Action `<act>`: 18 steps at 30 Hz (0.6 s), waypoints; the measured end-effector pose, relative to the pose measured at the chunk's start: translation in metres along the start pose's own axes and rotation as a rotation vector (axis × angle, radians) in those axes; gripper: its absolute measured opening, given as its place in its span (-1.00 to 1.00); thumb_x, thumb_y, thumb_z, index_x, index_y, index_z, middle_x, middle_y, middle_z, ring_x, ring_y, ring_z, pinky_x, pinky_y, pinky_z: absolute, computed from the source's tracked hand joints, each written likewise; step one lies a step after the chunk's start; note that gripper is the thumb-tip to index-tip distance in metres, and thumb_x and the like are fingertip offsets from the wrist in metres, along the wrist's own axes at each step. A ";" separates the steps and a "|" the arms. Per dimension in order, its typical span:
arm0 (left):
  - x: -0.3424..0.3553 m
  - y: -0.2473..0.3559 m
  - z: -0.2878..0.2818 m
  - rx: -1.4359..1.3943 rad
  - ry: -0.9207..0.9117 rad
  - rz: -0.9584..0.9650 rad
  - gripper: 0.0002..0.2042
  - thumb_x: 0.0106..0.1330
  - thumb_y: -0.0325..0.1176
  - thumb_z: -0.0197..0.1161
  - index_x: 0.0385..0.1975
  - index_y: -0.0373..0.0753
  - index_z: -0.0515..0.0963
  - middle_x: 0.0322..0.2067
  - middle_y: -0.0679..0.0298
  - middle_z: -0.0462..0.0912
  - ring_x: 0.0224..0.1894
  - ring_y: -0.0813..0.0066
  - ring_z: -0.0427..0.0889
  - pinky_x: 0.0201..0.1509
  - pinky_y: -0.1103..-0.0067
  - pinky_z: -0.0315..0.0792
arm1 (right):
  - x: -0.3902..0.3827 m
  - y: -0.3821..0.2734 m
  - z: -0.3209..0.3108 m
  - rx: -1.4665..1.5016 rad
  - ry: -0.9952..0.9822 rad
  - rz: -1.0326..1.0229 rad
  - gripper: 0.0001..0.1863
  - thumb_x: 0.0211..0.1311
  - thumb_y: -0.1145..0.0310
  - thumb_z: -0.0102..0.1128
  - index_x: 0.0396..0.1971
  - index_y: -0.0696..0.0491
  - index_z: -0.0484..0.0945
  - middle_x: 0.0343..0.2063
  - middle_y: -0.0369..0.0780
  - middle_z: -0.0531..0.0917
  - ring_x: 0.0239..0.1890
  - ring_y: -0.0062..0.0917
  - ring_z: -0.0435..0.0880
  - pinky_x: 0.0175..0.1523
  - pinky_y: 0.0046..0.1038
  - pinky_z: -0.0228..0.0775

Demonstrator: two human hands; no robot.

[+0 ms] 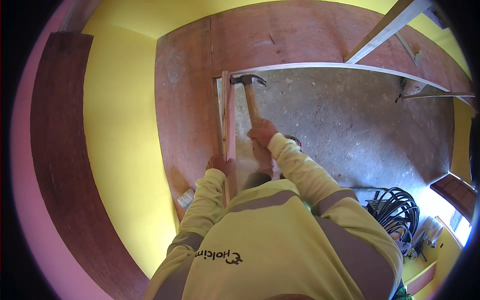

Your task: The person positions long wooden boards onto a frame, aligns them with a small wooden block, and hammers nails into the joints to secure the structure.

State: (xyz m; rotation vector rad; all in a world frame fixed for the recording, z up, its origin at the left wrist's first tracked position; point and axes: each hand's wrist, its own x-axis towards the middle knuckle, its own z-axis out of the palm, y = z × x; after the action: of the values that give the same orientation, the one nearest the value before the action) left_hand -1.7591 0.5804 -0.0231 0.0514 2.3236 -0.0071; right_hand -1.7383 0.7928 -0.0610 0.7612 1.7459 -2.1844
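Observation:
My right hand (262, 133) is closed round the wooden handle of a claw hammer (250, 98). The hammer's dark head is at the upper end of a narrow wooden strip (224, 114), with its claw toward the right. My left hand (219, 164) grips that strip lower down, its fingers partly hidden by the sleeve and wood. The strip runs along the edge of an opening in a reddish plywood panel (185, 100). Below the hammer, part of my bare leg or foot (262, 157) shows above the concrete floor (340, 125).
Yellow walls (120, 115) surround the plywood. An upright timber (377, 30) rises at top right, above a thin crossbar (430, 94). Black coiled cable (400, 207) and assorted items lie at lower right by a yellow shelf (425, 270). A clear plastic object (186, 199) sits at lower left.

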 end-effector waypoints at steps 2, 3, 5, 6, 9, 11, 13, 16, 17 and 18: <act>0.003 -0.007 0.007 0.018 0.031 -0.005 -0.50 -0.02 0.03 0.10 -0.35 -0.35 0.57 -0.20 -0.17 0.53 -0.13 -0.06 0.53 -0.05 0.23 0.40 | -0.017 -0.004 -0.012 0.093 0.009 0.167 -0.77 -0.26 0.38 0.26 -0.59 0.17 0.44 -0.69 -0.24 0.51 -0.74 -0.56 0.46 -0.63 -0.45 0.33; 0.004 -0.009 0.009 0.040 0.056 -0.011 -0.50 -0.02 0.03 0.10 -0.34 -0.35 0.57 -0.20 -0.16 0.53 -0.12 -0.05 0.53 -0.06 0.23 0.41 | -0.020 -0.001 -0.013 0.176 0.045 0.182 -0.79 -0.25 0.40 0.25 -0.59 0.19 0.46 -0.69 -0.20 0.53 -0.71 -0.51 0.50 -0.65 -0.44 0.36; 0.003 -0.006 0.006 0.053 0.037 -0.020 -0.50 -0.01 0.04 0.11 -0.36 -0.35 0.57 -0.20 -0.14 0.54 -0.13 -0.05 0.53 -0.06 0.24 0.41 | -0.024 -0.007 -0.010 0.264 0.082 0.196 -0.80 -0.24 0.42 0.23 -0.59 0.21 0.47 -0.68 -0.16 0.54 -0.68 -0.47 0.53 -0.66 -0.44 0.39; 0.002 -0.003 0.002 0.062 0.019 -0.029 -0.51 0.00 0.05 0.11 -0.37 -0.35 0.57 -0.21 -0.12 0.55 -0.15 -0.05 0.54 -0.06 0.25 0.41 | -0.027 -0.022 -0.005 0.214 0.125 0.209 -0.78 -0.26 0.40 0.24 -0.58 0.19 0.45 -0.67 -0.19 0.53 -0.71 -0.51 0.50 -0.64 -0.44 0.36; -0.010 -0.003 -0.025 0.223 0.097 0.185 -0.48 0.05 0.09 0.10 -0.34 -0.34 0.56 -0.24 -0.13 0.55 -0.20 -0.06 0.55 -0.06 0.26 0.42 | -0.016 -0.015 0.011 0.015 0.137 0.121 -0.77 -0.27 0.37 0.25 -0.58 0.17 0.45 -0.67 -0.21 0.53 -0.70 -0.54 0.49 -0.58 -0.45 0.35; -0.028 0.023 -0.060 0.250 0.137 0.283 -0.46 0.06 0.12 0.09 -0.32 -0.33 0.55 -0.24 -0.13 0.55 -0.21 -0.06 0.55 -0.05 0.26 0.40 | -0.010 -0.006 0.011 -0.072 0.005 0.105 -0.70 -0.25 0.32 0.25 -0.50 0.20 0.46 -0.61 -0.16 0.56 -0.56 -0.51 0.55 -0.47 -0.44 0.39; -0.023 0.047 -0.077 0.110 0.155 0.387 -0.45 0.08 0.14 0.08 -0.30 -0.34 0.52 -0.27 -0.13 0.55 -0.26 -0.06 0.56 -0.09 0.28 0.40 | -0.017 -0.002 0.019 -0.128 0.071 0.062 -0.61 -0.26 0.26 0.27 -0.44 0.24 0.46 -0.51 -0.04 0.57 -0.41 -0.33 0.57 -0.30 -0.37 0.40; 0.015 0.073 -0.053 -0.076 0.218 0.468 -0.48 0.03 0.05 0.15 -0.36 -0.41 0.49 -0.35 -0.16 0.55 -0.33 -0.08 0.55 -0.22 0.30 0.42 | -0.039 -0.010 0.036 -0.270 0.048 -0.133 -0.47 -0.27 0.16 0.30 -0.33 0.27 0.46 -0.35 0.07 0.58 -0.20 -0.15 0.58 -0.08 -0.30 0.39; 0.025 0.087 -0.051 -0.070 0.215 0.469 -0.48 0.03 0.05 0.15 -0.36 -0.41 0.49 -0.35 -0.16 0.55 -0.33 -0.08 0.55 -0.22 0.30 0.42 | -0.047 -0.012 0.038 -0.362 -0.027 -0.283 -0.42 -0.25 0.13 0.31 -0.27 0.26 0.44 -0.31 0.06 0.58 -0.16 -0.14 0.56 -0.03 -0.30 0.36; 0.033 0.099 -0.050 -0.170 0.210 0.407 -0.50 0.03 0.02 0.17 -0.39 -0.43 0.47 -0.39 -0.19 0.54 -0.33 -0.08 0.55 -0.26 0.30 0.42 | -0.056 -0.008 0.038 -0.360 -0.029 -0.285 -0.42 -0.25 0.13 0.31 -0.27 0.26 0.44 -0.31 0.06 0.58 -0.16 -0.14 0.56 -0.03 -0.30 0.36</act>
State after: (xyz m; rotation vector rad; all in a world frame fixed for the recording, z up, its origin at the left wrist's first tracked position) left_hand -1.8142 0.6813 -0.0116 0.4560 2.4716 0.4172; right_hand -1.7049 0.7515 -0.0191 0.4134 2.2619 -1.9366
